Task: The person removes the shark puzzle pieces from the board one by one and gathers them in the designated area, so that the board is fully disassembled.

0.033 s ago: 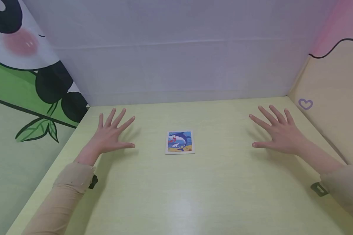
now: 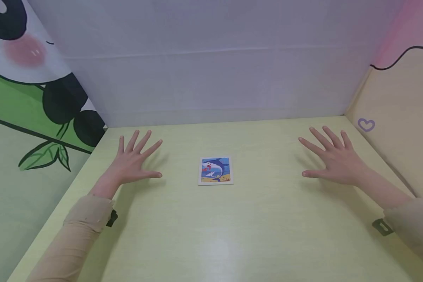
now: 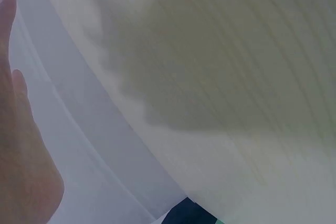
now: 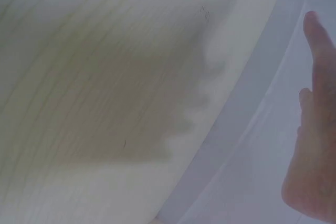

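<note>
A small square picture puzzle or tile (image 2: pixel 216 171) with a white border lies flat on the pale wood-grain table (image 2: pixel 211 219). Its picture has a blue and white shark over yellow sand. To its left, my left hand (image 2: pixel 131 162) hovers above the table with fingers spread, holding nothing. Over on the right side, my right hand (image 2: pixel 338 162) is likewise spread in the air, apart from the tile. Each wrist view catches only part of its hand, the left hand (image 3: pixel 26 150) and the right hand (image 4: pixel 315 145), with a shadow on the tabletop below.
A plain greyish-lilac cloth wall (image 2: pixel 211 78) rises behind the table's far edge. On the left stands a panel with a cartoon face and green leaves (image 2: pixel 44 156). The right side has a beige and pink panel bearing a purple heart (image 2: pixel 366 125).
</note>
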`<control>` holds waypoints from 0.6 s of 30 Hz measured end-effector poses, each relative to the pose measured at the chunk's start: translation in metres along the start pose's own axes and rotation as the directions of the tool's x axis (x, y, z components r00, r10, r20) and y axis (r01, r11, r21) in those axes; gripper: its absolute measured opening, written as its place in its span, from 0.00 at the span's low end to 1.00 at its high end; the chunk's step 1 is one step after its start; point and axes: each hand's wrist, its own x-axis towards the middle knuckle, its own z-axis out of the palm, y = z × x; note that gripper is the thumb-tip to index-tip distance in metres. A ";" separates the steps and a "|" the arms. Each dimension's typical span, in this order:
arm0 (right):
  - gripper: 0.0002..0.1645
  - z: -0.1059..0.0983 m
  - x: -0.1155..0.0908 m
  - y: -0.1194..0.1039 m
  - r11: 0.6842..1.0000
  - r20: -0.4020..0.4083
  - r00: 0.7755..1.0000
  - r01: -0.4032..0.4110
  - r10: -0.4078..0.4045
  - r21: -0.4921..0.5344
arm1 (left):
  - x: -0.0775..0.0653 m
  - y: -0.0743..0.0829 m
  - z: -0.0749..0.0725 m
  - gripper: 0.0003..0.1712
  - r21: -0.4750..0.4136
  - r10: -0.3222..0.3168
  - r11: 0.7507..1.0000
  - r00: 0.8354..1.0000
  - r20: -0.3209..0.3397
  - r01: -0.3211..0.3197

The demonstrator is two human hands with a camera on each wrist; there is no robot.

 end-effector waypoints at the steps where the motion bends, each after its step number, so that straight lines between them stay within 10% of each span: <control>1: 0.58 0.000 0.000 0.000 1.000 0.000 1.000 0.001 -0.001 -0.001 | 0.000 0.000 0.000 0.60 0.003 0.002 1.000 1.000 -0.004 -0.002; 18: 0.60 0.006 0.007 0.002 1.000 0.001 1.000 0.030 -0.030 0.001 | 0.002 0.007 0.003 0.59 -0.071 0.004 0.997 1.000 0.021 -0.003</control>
